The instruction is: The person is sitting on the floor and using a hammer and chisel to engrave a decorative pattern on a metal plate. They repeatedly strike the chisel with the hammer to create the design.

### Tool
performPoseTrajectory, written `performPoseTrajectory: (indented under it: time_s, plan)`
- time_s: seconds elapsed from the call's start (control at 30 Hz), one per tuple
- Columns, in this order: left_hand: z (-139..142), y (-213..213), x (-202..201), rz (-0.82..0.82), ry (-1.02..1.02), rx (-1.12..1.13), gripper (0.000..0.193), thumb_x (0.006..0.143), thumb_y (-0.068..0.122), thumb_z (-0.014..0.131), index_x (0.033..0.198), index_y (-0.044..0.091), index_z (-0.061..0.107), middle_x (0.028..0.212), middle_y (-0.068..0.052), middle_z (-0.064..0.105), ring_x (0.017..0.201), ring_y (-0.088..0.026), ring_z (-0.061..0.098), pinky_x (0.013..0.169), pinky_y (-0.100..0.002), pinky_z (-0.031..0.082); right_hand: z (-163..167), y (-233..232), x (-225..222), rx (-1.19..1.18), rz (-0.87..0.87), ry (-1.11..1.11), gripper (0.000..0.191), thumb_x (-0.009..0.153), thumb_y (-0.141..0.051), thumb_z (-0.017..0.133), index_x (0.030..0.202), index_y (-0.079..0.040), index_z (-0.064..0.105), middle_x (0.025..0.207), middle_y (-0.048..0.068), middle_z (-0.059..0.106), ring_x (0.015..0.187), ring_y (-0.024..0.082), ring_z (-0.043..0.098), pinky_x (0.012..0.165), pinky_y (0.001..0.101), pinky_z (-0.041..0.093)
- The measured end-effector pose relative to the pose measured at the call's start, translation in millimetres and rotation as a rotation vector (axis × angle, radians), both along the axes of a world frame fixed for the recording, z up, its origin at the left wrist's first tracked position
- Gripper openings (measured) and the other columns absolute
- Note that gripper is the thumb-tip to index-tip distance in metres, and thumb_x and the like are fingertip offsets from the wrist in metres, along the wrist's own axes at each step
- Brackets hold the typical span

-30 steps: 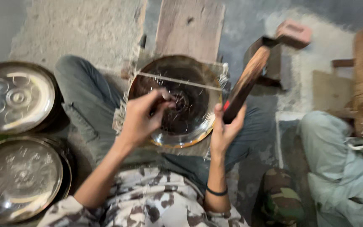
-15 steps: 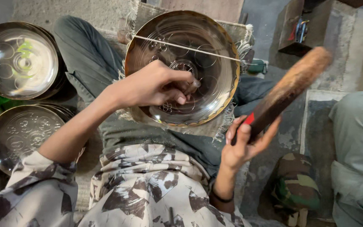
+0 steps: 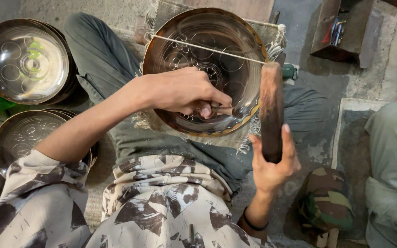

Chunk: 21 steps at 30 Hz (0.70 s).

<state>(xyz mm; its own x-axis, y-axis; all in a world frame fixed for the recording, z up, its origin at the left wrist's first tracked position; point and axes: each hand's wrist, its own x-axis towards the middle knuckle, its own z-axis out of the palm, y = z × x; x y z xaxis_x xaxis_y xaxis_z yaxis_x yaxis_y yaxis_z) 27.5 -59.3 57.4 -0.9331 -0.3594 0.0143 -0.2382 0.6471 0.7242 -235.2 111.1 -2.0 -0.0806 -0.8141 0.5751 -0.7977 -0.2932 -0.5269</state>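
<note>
While a wooden mallet (image 3: 271, 110) is gripped upright at its lower end by the right hand (image 3: 272, 160), fingers closed round it, a small punch (image 3: 224, 110) is pinched in the left hand (image 3: 184, 92) against the engraved metal bowl (image 3: 205, 69). Bowl is propped on the lap over fringed cloth (image 3: 249, 138). Two similar bowls (image 3: 24, 59) are stacked left on rough concrete floor (image 3: 309, 133); an open toolbox (image 3: 341, 30) is seen beyond.
</note>
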Motion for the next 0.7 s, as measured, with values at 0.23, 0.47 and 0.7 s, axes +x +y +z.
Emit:
performPoseTrajectory:
  time_s: [0.23, 0.47, 0.7]
  plan:
    - [-9, 1, -2, 0.003, 0.042, -0.151, 0.049, 0.077, 0.01, 0.076, 0.125, 0.017, 0.067, 0.078, -0.016, 0.071, 0.071, -0.04, 0.067, 0.059, -0.049, 0.051, 0, 2, 17, 0.176, 0.155, 0.211, 0.065, 0.09, -0.007, 0.087, 0.147, -0.007, 0.054, 0.096, 0.015, 0.068, 0.077, 0.027, 0.071, 0.07, 0.0398, 0.054]
    - [-5, 14, 7, 0.148, 0.053, -0.085, 0.049, 0.076, 0.005, 0.071, 0.124, 0.014, 0.069, 0.075, -0.016, 0.07, 0.067, -0.037, 0.067, 0.058, -0.048, 0.05, 23, -12, 20, 0.153, 0.147, 0.171, 0.068, 0.092, -0.007, 0.083, 0.151, -0.014, 0.05, 0.107, 0.019, 0.064, 0.088, 0.039, 0.069, 0.079, 0.0464, 0.056]
    - [-7, 31, 15, 0.346, 0.132, 0.015, 0.029, 0.082, 0.002, 0.072, 0.109, 0.005, 0.066, 0.075, -0.016, 0.069, 0.065, -0.033, 0.069, 0.059, -0.044, 0.05, 58, -45, 14, 0.172, 0.276, 0.052, 0.061, 0.097, -0.01, 0.081, 0.149, -0.013, 0.05, 0.116, 0.017, 0.066, 0.096, 0.037, 0.071, 0.083, 0.0424, 0.058]
